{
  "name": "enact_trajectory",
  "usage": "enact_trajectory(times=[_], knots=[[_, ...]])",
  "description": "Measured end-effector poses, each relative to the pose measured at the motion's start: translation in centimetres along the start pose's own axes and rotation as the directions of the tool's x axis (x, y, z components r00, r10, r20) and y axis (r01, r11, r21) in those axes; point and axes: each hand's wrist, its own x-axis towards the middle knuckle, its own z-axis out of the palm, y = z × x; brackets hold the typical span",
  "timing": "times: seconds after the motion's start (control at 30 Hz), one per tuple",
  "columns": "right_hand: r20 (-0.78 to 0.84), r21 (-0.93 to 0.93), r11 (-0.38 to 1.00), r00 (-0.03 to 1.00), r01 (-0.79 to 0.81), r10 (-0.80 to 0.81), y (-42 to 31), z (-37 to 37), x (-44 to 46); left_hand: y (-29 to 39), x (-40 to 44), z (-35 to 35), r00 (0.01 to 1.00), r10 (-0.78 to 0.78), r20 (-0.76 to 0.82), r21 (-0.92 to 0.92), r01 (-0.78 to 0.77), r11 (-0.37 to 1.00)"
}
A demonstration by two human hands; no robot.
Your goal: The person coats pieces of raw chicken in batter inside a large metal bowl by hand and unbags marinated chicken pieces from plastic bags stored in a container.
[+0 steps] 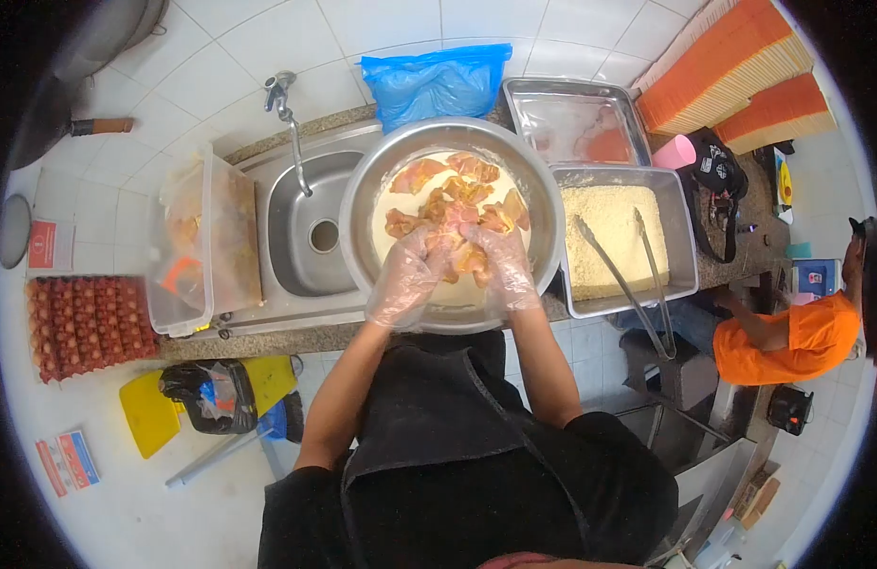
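Note:
Both my hands wear clear plastic gloves and are over a large round metal bowl (549,204) that holds pale batter with several pieces of raw meat. My left hand (407,275) and my right hand (503,264) close from either side on a piece of raw meat (455,224) near the bowl's middle. More meat pieces (418,176) lie around it in the batter. To the right stands a metal tray of pale crumbs (609,237), with metal tongs (614,261) leaning across it.
Left are a sink (310,223), a faucet (287,114) and a plastic tub (187,247). Behind are a blue bag (434,87) and a metal tray (579,123). Egg trays (88,322) stand far left. A person in orange (789,339) sits at right.

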Motion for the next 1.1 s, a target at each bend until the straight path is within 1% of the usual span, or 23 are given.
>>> enact_trajectory(times=[0.03,0.07,0.1,0.17,0.27,0.33,0.4,0.47,0.57,0.63,0.67,0.7,0.73,0.77,0.83,0.87,0.93,0.97,1.0,1.07,1.1], knots=[[0.006,-0.019,0.998,0.998,-0.065,0.065,-0.7,-0.3,-0.3,1.1,-0.4,-0.5,0.999,-0.037,0.039,-0.053,0.039,0.998],[0.016,0.002,0.995,0.995,-0.1,0.1,-0.6,-0.6,-0.3,1.7,-0.7,-0.7,0.994,-0.071,0.082,-0.104,0.079,0.991],[0.027,0.022,0.991,0.99,-0.136,0.135,-0.5,-0.9,-0.3,1.3,-0.7,-0.3,0.995,-0.071,0.07,-0.218,0.084,0.972],[0.064,0.141,0.979,0.988,-0.149,0.141,1.3,-1.5,0.4,0.0,-0.6,0.7,0.996,-0.073,0.046,-0.437,0.086,0.895],[0.057,0.263,0.943,0.979,-0.205,0.197,2.0,-1.5,0.2,-1.2,-0.5,0.6,0.976,-0.18,0.12,-0.55,0.216,0.807],[0.076,0.312,0.918,0.97,-0.244,0.232,2.4,-1.6,-0.2,-0.9,-0.8,0.4,0.976,-0.168,0.137,-0.621,0.217,0.753],[0.082,0.322,0.918,0.973,-0.233,0.218,2.4,-1.3,-0.5,-1.1,-1.0,0.2,0.973,-0.176,0.147,-0.662,0.229,0.714],[0.079,0.292,0.941,0.985,-0.171,0.154,1.9,-0.8,-0.8,-1.7,-1.0,-0.1,0.968,-0.203,0.148,-0.679,0.249,0.691],[0.011,0.03,0.999,0.999,-0.034,0.034,1.7,-1.3,-0.5,-2.1,-0.8,-1.2,0.978,-0.192,0.076,-0.494,0.205,0.845],[0.041,-0.185,0.98,0.996,-0.07,0.079,0.7,-1.8,-0.6,-1.7,-0.9,-2.6,0.986,-0.129,0.108,-0.22,0.15,0.964],[0.054,-0.292,0.953,0.993,-0.086,0.106,0.3,-2.1,-0.6,-1.4,-0.9,-3.5,0.986,-0.102,0.131,-0.077,0.113,0.991],[0.042,-0.382,0.921,0.995,-0.07,0.093,0.9,-3.0,-0.5,-1.0,-0.8,-4.4,0.976,-0.085,0.203,0.095,0.067,0.993],[0.031,-0.47,0.881,0.997,-0.054,0.078,1.9,-4.0,-0.3,-0.4,-0.5,-5.3,0.957,-0.078,0.278,0.259,0.004,0.966],[0.022,-0.553,0.832,0.998,-0.037,0.06,2.6,-5.2,-0.2,-0.1,0.0,-6.0,0.932,-0.083,0.352,0.409,-0.074,0.909],[0.021,-0.748,0.65,0.974,-0.135,0.226,-0.4,-5.0,-1.3,0.0,0.9,-6.8,0.93,-0.094,0.357,0.645,-0.172,0.745],[0.036,-0.71,0.688,0.968,-0.15,0.248,-1.5,-4.6,-1.8,0.0,1.1,-7.1,0.929,-0.1,0.355,0.742,-0.216,0.635],[0.066,-0.629,0.755,0.955,-0.186,0.291,-3.7,-3.8,-3.0,-0.2,1.5,-7.8,0.968,-0.04,0.247,0.609,-0.123,0.784],[0.102,-0.522,0.832,0.955,-0.187,0.278,-3.3,-4.8,-2.6,-0.3,1.5,-7.7,0.981,-0.018,0.191,0.525,-0.086,0.847],[0.133,-0.406,0.895,0.957,-0.186,0.259,-3.1,-5.5,-2.5,-0.5,1.4,-7.3,0.983,-0.022,0.181,0.409,-0.055,0.911],[0.045,-0.173,0.978,0.991,-0.114,0.124,-3.7,-2.9,-3.5,-0.4,1.4,-5.8,0.987,-0.026,0.159,0.158,0.0,0.987],[-0.005,-0.056,0.997,0.998,-0.058,0.058,-4.0,-1.9,-3.6,0.1,1.1,-4.7,0.983,-0.086,0.16,0.027,0.083,0.996]])
